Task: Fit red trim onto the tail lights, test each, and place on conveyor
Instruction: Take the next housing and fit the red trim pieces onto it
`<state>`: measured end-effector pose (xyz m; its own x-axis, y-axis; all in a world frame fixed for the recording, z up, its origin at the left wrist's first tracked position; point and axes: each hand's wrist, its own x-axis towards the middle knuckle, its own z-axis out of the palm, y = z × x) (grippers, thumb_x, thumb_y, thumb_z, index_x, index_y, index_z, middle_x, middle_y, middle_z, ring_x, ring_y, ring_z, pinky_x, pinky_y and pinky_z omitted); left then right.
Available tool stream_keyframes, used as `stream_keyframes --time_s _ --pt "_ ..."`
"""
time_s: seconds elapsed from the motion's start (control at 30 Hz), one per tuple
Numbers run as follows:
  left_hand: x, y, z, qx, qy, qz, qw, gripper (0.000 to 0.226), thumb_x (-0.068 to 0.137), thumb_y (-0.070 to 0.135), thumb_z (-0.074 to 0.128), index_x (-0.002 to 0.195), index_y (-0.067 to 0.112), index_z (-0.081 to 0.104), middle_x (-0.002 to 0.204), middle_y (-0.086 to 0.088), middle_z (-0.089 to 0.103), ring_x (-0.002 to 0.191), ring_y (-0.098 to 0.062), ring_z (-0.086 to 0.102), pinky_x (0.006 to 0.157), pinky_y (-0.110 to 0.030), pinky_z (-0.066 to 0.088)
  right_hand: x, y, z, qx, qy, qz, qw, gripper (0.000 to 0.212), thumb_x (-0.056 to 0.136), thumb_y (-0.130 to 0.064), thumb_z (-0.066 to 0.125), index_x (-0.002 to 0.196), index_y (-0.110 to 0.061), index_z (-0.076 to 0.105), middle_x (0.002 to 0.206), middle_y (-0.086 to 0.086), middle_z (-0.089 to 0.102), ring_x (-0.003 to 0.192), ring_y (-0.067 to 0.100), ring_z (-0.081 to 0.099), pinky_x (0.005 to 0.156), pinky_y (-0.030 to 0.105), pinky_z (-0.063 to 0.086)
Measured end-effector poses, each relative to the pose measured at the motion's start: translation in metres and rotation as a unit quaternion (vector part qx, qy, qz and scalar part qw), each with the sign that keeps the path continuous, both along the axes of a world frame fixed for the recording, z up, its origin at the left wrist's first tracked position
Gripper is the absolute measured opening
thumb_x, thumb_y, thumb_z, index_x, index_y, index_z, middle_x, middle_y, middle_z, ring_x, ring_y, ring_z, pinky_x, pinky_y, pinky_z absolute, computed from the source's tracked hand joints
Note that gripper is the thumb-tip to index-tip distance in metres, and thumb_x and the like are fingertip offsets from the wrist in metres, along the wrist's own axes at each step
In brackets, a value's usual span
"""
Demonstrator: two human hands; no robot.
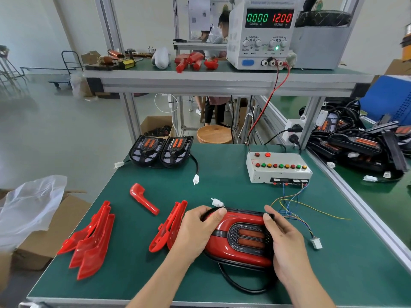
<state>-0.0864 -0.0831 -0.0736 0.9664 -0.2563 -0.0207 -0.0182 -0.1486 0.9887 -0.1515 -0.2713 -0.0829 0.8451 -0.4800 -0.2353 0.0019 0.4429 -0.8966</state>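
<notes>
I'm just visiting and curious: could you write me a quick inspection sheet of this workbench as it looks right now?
Surface: green matted bench top, aluminium-framed.
Job's things: red-trimmed oval tail light held on the mat; two untrimmed black tail lights at the back; loose red plastic trim pieces in two piles left of it, one curved piece apart.
Clutter: crumpled clear plastic bag on a cardboard box.
Grippers: left hand and right hand grip the light's two ends.
Cables: black lead loops under the light; thin coloured wires run from the white button test box.
Surroundings: white power supply on the shelf reads 12.00 volts, 0.000 amps; finished lights piled right.
</notes>
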Motion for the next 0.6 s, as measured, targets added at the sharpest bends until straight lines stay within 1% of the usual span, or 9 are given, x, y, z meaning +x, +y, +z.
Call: stream_keyframes --time_s 0.07,0.1,0.17,0.23,0.3,0.37,0.4,0.47,0.6 --pt "0.001 0.0 0.001 -0.002 0.021 -0.012 1.0 0.066 0.064 0.085 0.069 0.088 0.024 0.074 0.086 -0.005 0.078 0.084 -0.031 0.075 0.082 -0.055 0.06 0.0 0.001 0.0 -0.006 0.002 -0.007 1.0 0.021 0.091 -0.019 0.071 0.111 -0.026 0.076 0.108 0.011 0.077 0.098 0.034 0.074 0.087 0.059 0.058" --pt "0.001 0.001 0.001 -0.012 0.038 -0.021 0.999 0.06 0.068 0.08 0.072 0.091 0.024 0.075 0.089 -0.005 0.078 0.087 -0.03 0.075 0.084 -0.054 0.06 0.0 0.001 0.0 -0.009 0.003 -0.011 1.0 0.021 0.092 -0.019 0.071 0.11 -0.026 0.076 0.109 0.011 0.076 0.098 0.033 0.074 0.087 0.059 0.058" --pt "-0.001 0.003 0.001 -0.057 0.09 -0.043 0.993 0.051 0.077 0.062 0.075 0.103 0.019 0.075 0.099 -0.009 0.079 0.096 -0.032 0.075 0.091 -0.051 0.059 0.001 0.0 0.0 -0.013 0.003 -0.021 1.0 0.02 0.092 -0.019 0.071 0.11 -0.027 0.077 0.109 0.01 0.076 0.095 0.03 0.075 0.084 0.055 0.06" --pt "-0.004 0.006 0.001 -0.111 0.136 -0.057 0.983 0.049 0.082 0.048 0.075 0.115 0.012 0.073 0.109 -0.012 0.077 0.105 -0.033 0.073 0.096 -0.046 0.058 0.001 -0.001 0.0 -0.002 0.003 -0.026 1.0 0.02 0.093 -0.018 0.07 0.11 -0.025 0.076 0.105 0.008 0.078 0.088 0.025 0.076 0.073 0.048 0.063" --pt "-0.007 0.006 0.0 -0.144 0.154 -0.045 0.976 0.048 0.084 0.041 0.073 0.118 0.007 0.072 0.112 -0.014 0.076 0.109 -0.034 0.072 0.096 -0.044 0.058 0.001 -0.001 0.0 0.011 0.006 -0.03 0.999 0.02 0.093 -0.017 0.07 0.111 -0.024 0.076 0.1 0.007 0.079 0.083 0.023 0.077 0.066 0.043 0.063" --pt "-0.01 0.004 0.0 -0.176 0.175 -0.025 0.968 0.048 0.085 0.038 0.073 0.118 0.003 0.071 0.113 -0.017 0.076 0.108 -0.032 0.072 0.097 -0.045 0.058 0.001 -0.001 0.001 0.024 0.005 -0.042 0.999 0.019 0.094 -0.016 0.068 0.111 -0.022 0.075 0.098 0.008 0.079 0.081 0.023 0.077 0.062 0.042 0.062" --pt "-0.011 0.002 0.001 -0.195 0.186 -0.016 0.963 0.048 0.086 0.037 0.072 0.118 0.001 0.07 0.113 -0.018 0.075 0.104 -0.031 0.072 0.095 -0.045 0.059 0.002 -0.001 0.002 0.033 0.002 -0.05 0.998 0.019 0.095 -0.016 0.067 0.112 -0.02 0.075 0.098 0.009 0.079 0.08 0.024 0.077 0.06 0.042 0.061" --pt "-0.012 0.0 0.004 -0.215 0.205 0.008 0.955 0.045 0.089 0.036 0.071 0.116 0.0 0.069 0.109 -0.018 0.076 0.094 -0.027 0.072 0.084 -0.042 0.061 0.002 -0.003 0.006 0.047 0.001 -0.06 0.997 0.018 0.097 -0.015 0.064 0.113 -0.017 0.073 0.099 0.011 0.078 0.08 0.026 0.077 0.06 0.043 0.061" --pt "-0.01 -0.009 0.012 -0.254 0.261 0.044 0.93 0.021 0.095 0.028 0.067 0.108 0.012 0.066 0.1 -0.01 0.075 0.083 -0.023 0.071 0.072 -0.038 0.06 -0.003 0.0 0.01 0.044 -0.005 -0.052 0.998 0.019 0.098 -0.014 0.062 0.114 -0.012 0.071 0.102 0.016 0.077 0.086 0.03 0.076 0.064 0.045 0.062"
